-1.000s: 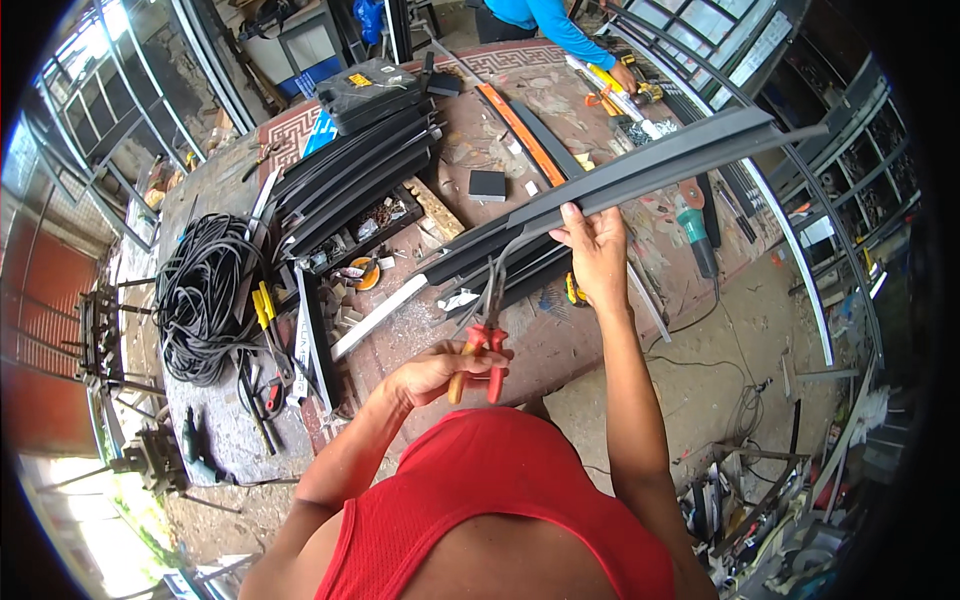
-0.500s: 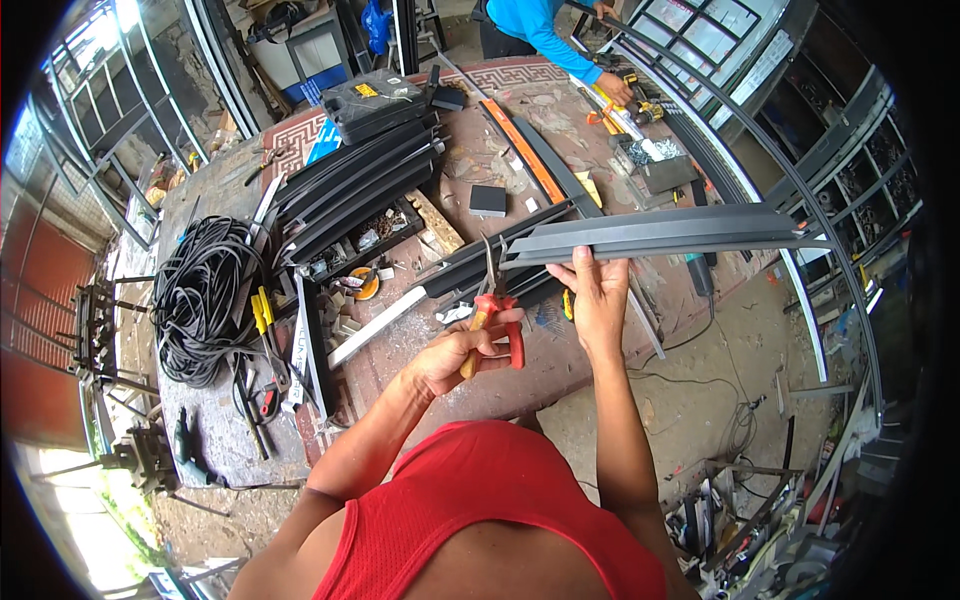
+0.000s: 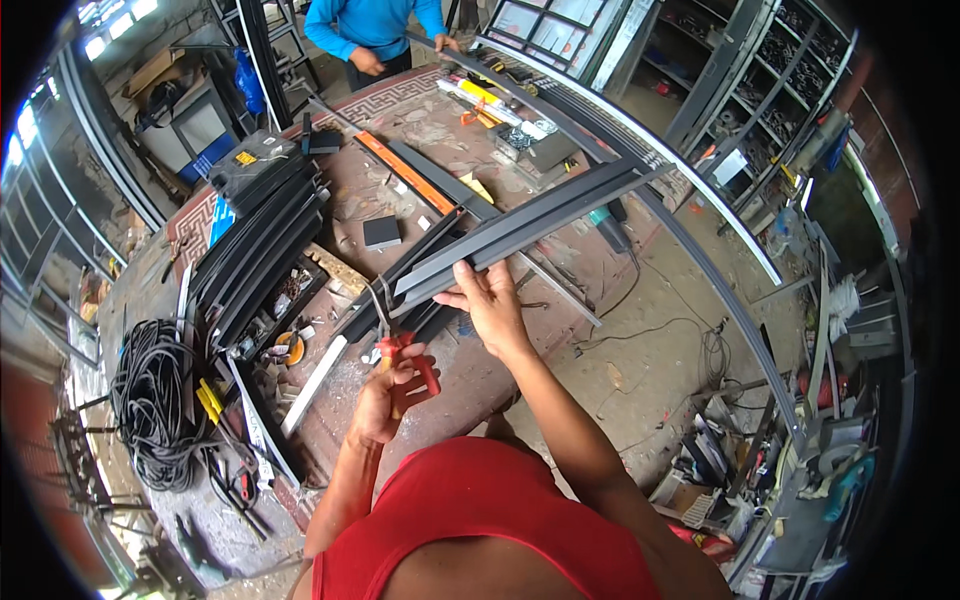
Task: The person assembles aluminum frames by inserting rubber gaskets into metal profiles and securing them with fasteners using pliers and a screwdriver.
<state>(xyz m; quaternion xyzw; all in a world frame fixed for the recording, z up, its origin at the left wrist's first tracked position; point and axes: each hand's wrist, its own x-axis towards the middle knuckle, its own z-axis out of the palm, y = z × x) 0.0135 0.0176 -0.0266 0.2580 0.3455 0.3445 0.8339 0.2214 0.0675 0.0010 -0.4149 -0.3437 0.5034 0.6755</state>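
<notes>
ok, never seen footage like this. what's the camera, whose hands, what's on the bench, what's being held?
There is no machine here: a person works with two bare hands. The picture comes from a wide fisheye camera worn on that person's head, looking down, so straight edges bend near the rim and the forearms enter from below.

The left hand grips red-handled pliers. The right hand holds the near end of a long dark metal strip, which reaches out over the workbench.

On the bench lie a stack of dark strips, an orange bar, a small dark block and a tray of small parts. A coil of black cable lies to the left. Another person in a blue top works at the far end.
</notes>
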